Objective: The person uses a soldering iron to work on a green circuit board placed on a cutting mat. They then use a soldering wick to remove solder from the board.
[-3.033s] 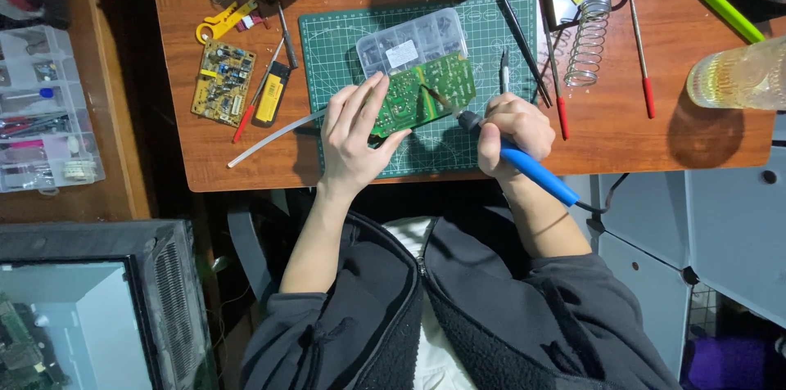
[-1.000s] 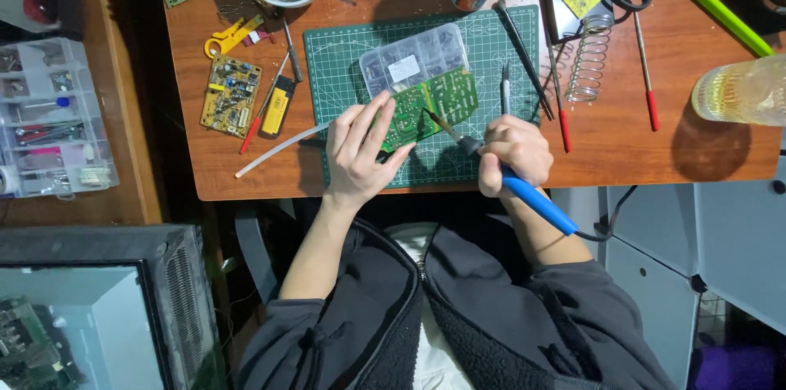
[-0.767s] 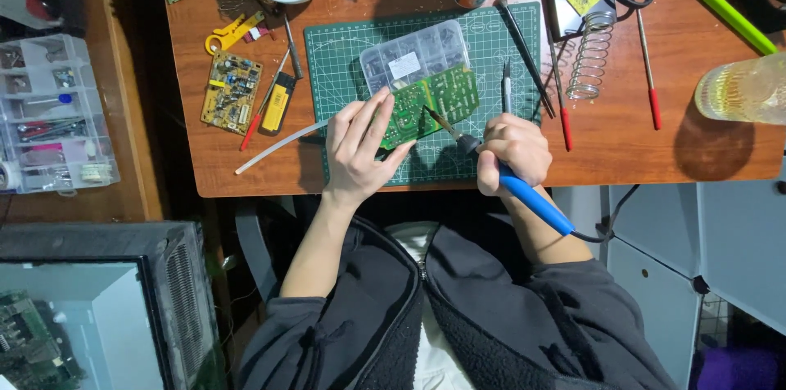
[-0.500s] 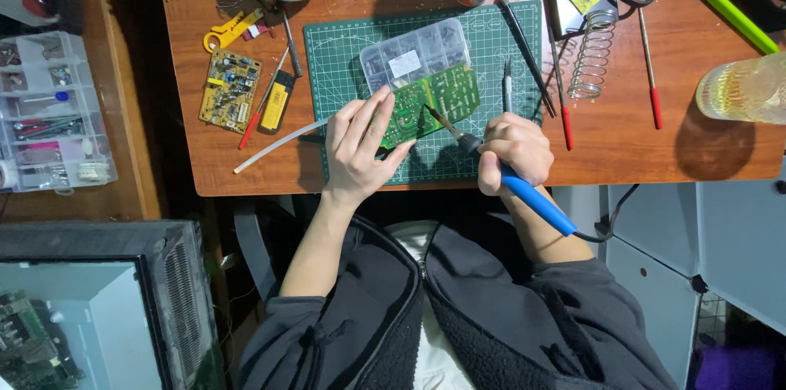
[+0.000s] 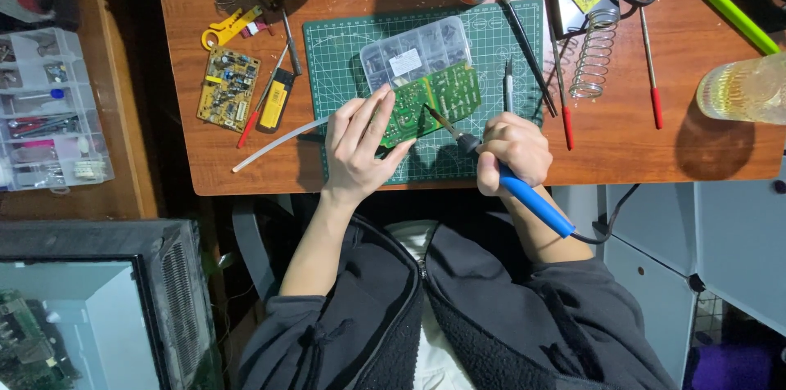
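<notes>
While the left hand lies flat, fingers spread, pinning the green circuit board on the cutting mat at frame center, the right hand is clenched around the blue soldering iron, tip on board. Soldering step; next calls for steady tip.

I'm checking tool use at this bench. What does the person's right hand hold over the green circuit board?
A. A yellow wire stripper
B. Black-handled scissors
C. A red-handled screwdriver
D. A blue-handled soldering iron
D: the right hand grips a blue-handled soldering iron, its tip at the green circuit board that the left hand steadies.
</notes>
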